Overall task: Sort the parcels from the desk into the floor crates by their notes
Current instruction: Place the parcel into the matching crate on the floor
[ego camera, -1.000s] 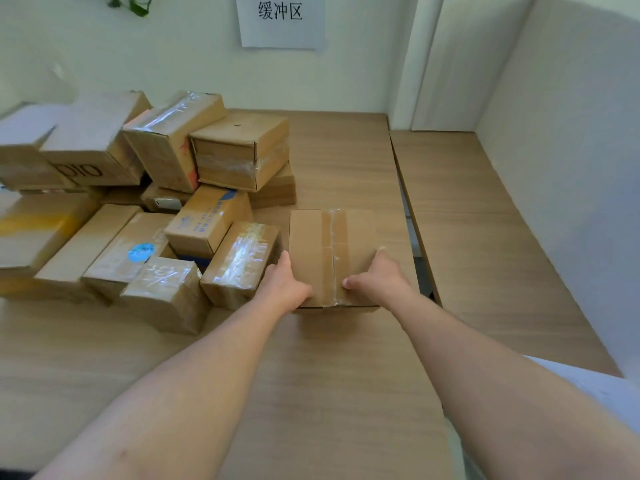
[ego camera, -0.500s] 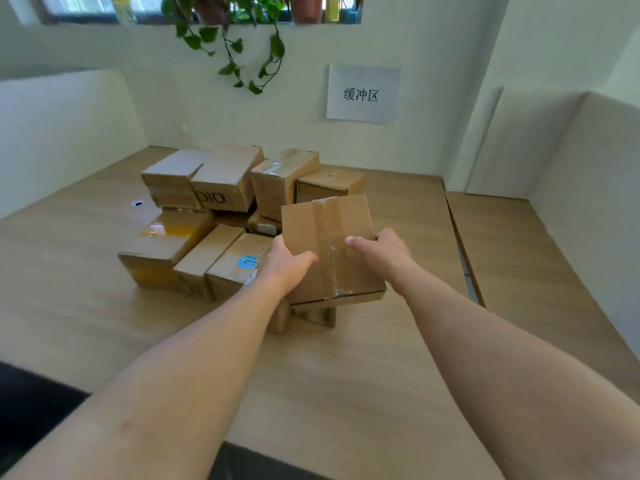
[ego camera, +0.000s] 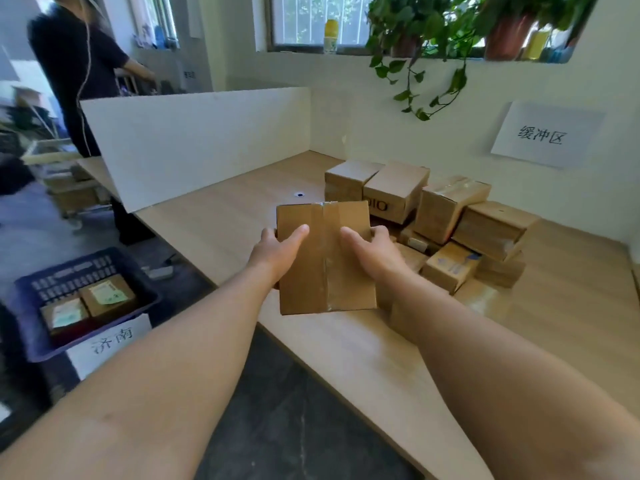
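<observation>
A flat brown taped parcel (ego camera: 325, 258) is held up above the desk's near edge, its taped face towards me. My left hand (ego camera: 277, 252) grips its left side and my right hand (ego camera: 372, 251) grips its right side, thumbs on the front. No note shows on the visible face. A pile of several cardboard parcels (ego camera: 446, 220) lies on the wooden desk (ego camera: 225, 220) behind and to the right. On the floor at lower left stands a blue crate (ego camera: 31, 344) holding two labelled parcels, with a paper sign (ego camera: 110, 341) on its front.
A white partition board (ego camera: 194, 140) stands along the desk's left side. A person in dark clothes (ego camera: 79, 64) stands beyond it at the far left. A paper sign (ego camera: 543, 136) hangs on the wall, and plants hang from the window sill above it.
Both hands have lifted the parcel off the desk and carried it left. My view has swung left, bringing the blue crate and the standing person into sight.
</observation>
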Action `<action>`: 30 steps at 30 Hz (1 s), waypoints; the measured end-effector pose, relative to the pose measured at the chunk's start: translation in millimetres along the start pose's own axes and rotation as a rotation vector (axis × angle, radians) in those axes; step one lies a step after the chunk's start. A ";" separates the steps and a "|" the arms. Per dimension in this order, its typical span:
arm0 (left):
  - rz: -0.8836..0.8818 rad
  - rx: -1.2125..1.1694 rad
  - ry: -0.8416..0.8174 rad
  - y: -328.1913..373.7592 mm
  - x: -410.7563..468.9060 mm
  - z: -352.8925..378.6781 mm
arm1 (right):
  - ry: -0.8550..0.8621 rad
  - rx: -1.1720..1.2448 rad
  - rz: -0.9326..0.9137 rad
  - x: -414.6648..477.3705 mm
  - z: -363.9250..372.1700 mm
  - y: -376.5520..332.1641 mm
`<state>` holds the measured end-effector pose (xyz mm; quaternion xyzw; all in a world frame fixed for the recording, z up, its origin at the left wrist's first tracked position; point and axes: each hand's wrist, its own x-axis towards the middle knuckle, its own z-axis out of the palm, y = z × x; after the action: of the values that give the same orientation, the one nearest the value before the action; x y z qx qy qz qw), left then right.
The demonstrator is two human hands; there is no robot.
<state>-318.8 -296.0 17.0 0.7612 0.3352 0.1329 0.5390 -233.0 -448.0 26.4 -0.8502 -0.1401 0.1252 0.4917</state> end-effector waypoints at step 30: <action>-0.448 -0.127 0.304 -179.7 78.7 -278.0 | -0.743 -0.205 -0.146 89.0 378.1 -110.5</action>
<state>-483.3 -6.3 -52.4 0.6040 0.5632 0.1441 0.5451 -295.5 -60.3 -67.3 -0.7795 -0.3806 0.3746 0.3275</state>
